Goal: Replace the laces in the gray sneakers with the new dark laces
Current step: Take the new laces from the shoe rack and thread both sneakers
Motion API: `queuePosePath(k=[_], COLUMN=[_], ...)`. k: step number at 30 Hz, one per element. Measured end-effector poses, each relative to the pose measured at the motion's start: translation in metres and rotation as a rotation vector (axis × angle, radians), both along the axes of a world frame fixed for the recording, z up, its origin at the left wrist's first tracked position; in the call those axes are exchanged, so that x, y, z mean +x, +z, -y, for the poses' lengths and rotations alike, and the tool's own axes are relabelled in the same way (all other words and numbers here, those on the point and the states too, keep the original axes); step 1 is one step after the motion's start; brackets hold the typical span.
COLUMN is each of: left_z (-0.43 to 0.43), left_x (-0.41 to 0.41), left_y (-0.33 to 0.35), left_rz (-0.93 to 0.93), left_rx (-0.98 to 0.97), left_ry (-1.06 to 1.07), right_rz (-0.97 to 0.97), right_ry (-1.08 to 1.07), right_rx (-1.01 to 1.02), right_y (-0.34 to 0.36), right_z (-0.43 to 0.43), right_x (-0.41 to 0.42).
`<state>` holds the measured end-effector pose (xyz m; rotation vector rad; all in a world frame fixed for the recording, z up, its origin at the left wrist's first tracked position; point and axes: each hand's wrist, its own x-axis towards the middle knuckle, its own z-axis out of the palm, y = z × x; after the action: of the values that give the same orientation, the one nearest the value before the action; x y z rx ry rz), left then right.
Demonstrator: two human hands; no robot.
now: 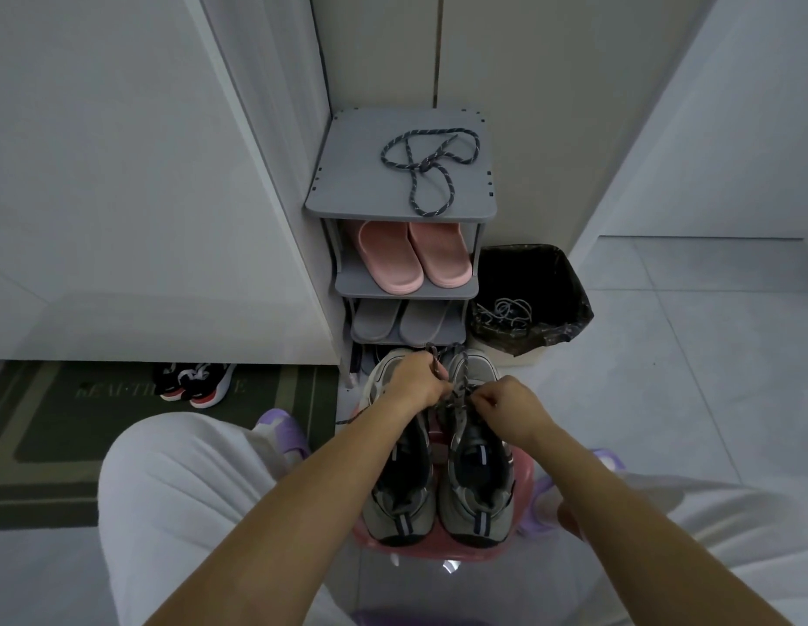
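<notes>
As we look down between our knees, the two gray sneakers stand side by side on a pink stool (438, 555), heels toward us and toes toward the shoe rack (348, 192). The left sneaker (395, 499) is partly hidden under our left forearm. The right sneaker (476, 490) shows a dark speckled lace (458, 390) crossing its front eyelets.

Our left hand (418, 377) is curled round one strand of that lace above the toe of the left sneaker, and a short end sticks up past the knuckles. Our right hand (510, 402) pinches the lace between thumb and fingertips just over the right sneaker's eyelets. The two hands are near each other but apart, with the lace running between them.

A second dark lace (431, 169) lies in loose loops on the top shelf of the rack, well apart from the hands. Pink slippers (411, 257) sit on the shelf beneath it, and gray slippers (402, 320) on the next one down.

Just right of the rack stands a bin (569, 282) lined with a black bag, with a tangle of pale laces (506, 311) inside. To the left, a pair of black and red sneakers (194, 381) rests on a green mat (54, 422). We wear purple slippers (280, 429) on the tiled floor.
</notes>
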<state>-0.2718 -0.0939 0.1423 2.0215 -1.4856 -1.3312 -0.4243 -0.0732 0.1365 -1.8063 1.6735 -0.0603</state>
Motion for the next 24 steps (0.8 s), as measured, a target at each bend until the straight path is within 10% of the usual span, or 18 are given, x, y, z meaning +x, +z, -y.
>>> queuePosePath(k=[24], left_z=[-0.012], left_x=[-0.007], left_y=[-0.019], left_rz=[0.052], left_rx=[-0.08], left_ry=[-0.012], right_rz=[0.226], right_ry=[-0.354], right_rx=[0.037], right_y=[-0.009], right_z=[-0.002], right_x=[0.015])
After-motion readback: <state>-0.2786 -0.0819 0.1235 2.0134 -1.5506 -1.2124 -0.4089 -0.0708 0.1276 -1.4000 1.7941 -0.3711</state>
